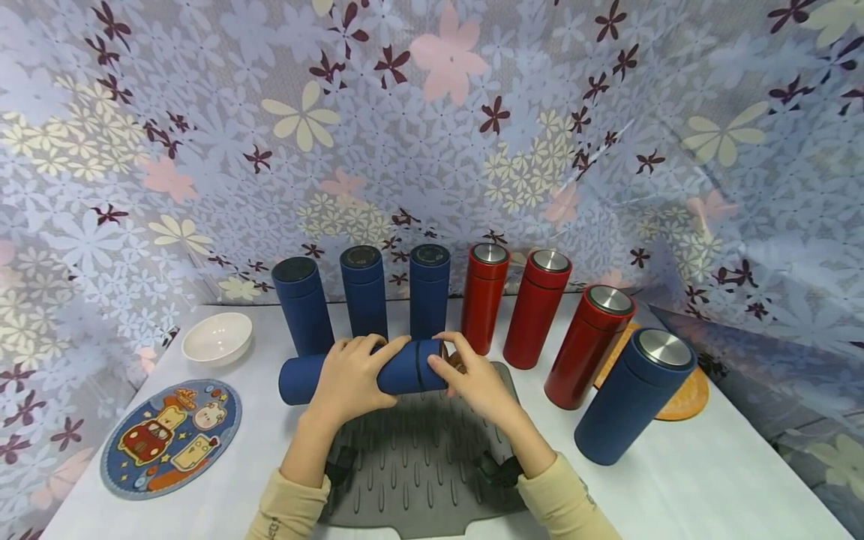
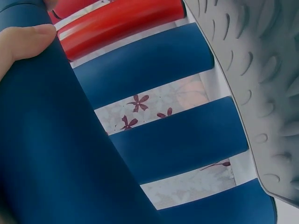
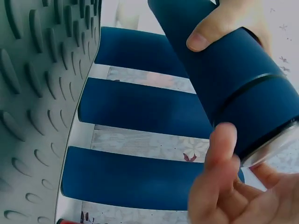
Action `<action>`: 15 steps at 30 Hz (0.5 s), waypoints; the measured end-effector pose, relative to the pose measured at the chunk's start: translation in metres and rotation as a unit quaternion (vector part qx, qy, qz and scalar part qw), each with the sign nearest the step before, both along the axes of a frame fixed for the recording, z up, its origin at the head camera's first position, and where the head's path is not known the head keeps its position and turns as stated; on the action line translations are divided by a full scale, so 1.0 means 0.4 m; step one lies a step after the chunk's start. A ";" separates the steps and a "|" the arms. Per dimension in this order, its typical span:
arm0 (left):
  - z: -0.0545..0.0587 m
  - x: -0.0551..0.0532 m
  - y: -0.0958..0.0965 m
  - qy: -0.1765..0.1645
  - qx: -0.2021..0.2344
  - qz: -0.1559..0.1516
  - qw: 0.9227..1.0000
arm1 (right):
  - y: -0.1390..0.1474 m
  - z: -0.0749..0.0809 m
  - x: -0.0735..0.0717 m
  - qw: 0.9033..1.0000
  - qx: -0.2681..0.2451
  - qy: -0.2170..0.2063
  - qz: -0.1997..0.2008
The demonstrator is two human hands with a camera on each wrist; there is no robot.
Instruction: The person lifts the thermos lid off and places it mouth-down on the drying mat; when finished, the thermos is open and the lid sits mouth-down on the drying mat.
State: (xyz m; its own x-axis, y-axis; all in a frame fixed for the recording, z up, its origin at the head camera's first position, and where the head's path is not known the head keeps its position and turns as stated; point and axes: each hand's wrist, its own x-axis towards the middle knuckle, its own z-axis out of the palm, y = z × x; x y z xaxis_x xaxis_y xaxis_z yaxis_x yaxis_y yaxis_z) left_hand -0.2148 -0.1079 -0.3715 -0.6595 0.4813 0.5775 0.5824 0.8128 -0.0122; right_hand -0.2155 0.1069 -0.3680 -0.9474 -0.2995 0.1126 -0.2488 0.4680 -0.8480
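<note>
A blue thermos bottle [image 1: 301, 379] lies sideways in the air above a grey ridged mat [image 1: 405, 480], its lid end to the right. My left hand [image 1: 352, 379] grips the bottle around its body. At the lid, my right hand [image 1: 478, 384] holds the end with thumb and fingers. The right wrist view shows the dark seam below the lid [image 3: 266, 105] and the silvery top, with the right fingers [image 3: 223, 144] against it. In the left wrist view the bottle body [image 2: 46, 130] fills the left side, the left thumb [image 2: 35, 39] across it.
Behind stand three blue bottles, one being the leftmost bottle [image 1: 302, 307], and three red bottles, including the nearest red bottle [image 1: 583, 352]. Another blue bottle [image 1: 628, 405] stands right, before an orange round mat [image 1: 685, 397]. At left are a white bowl [image 1: 217, 339] and a cartoon-patterned mat [image 1: 172, 439].
</note>
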 end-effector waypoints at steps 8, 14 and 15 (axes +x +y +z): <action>0.001 0.002 0.002 0.023 0.008 -0.017 1.000 | 0.015 -0.010 -0.013 0.995 -0.082 -0.014 0.059; 0.002 0.004 0.000 0.035 -0.001 -0.009 0.999 | 0.021 -0.026 -0.025 0.990 -0.110 -0.011 0.088; 0.001 0.003 -0.001 0.035 -0.002 -0.007 0.999 | 0.022 -0.030 -0.028 0.990 -0.110 -0.007 0.092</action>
State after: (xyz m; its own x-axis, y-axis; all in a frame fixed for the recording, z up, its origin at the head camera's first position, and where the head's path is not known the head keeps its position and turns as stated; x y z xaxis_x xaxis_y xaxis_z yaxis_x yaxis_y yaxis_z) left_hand -0.2136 -0.1082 -0.3711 -0.6109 0.4934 0.6191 0.5921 0.8039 -0.0564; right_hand -0.2265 0.1159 -0.3799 -0.8812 -0.4362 0.1820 -0.3001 0.2189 -0.9284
